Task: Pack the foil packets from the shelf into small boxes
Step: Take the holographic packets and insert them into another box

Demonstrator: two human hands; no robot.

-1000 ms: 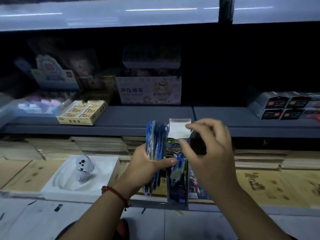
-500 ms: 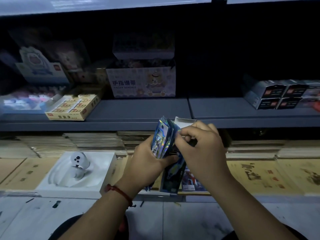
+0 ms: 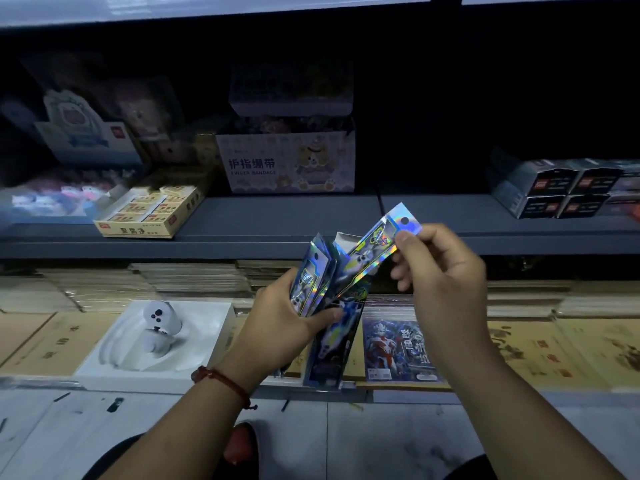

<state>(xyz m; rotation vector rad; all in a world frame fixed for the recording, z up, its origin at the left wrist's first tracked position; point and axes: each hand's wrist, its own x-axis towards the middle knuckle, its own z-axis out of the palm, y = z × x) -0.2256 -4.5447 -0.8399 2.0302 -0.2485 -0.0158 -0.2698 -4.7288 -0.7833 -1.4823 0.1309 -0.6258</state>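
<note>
At eight o'clock in our view, we see a white tray (image 3: 114,374) with a small white figure (image 3: 158,318) standing in it. Up at ten o'clock an eraser box (image 3: 138,230) sits on the grey shelf (image 3: 277,220). At twelve o'clock a bandage box (image 3: 287,164) stands further back on the same shelf.

Near the centre the left hand (image 3: 280,320), with a red cord (image 3: 225,381) on its wrist, grips two things together. One is a stack (image 3: 311,275) of foil packets, fanned and upright. Just right of it is a long dark box (image 3: 341,337) with its top flap (image 3: 341,239) open.

From the mouth of that box a single packet (image 3: 377,252) slants toward two o'clock. We cannot tell whether its lower end is inside the box or only in front of it. The right hand (image 3: 446,275) pinches the packet's upper end, beside the hang hole, with its other fingers loosely curled.

At five o'clock from the box a card pack (image 3: 398,344) lies flat. At three o'clock dark boxes (image 3: 554,188) are stacked on the shelf.
</note>
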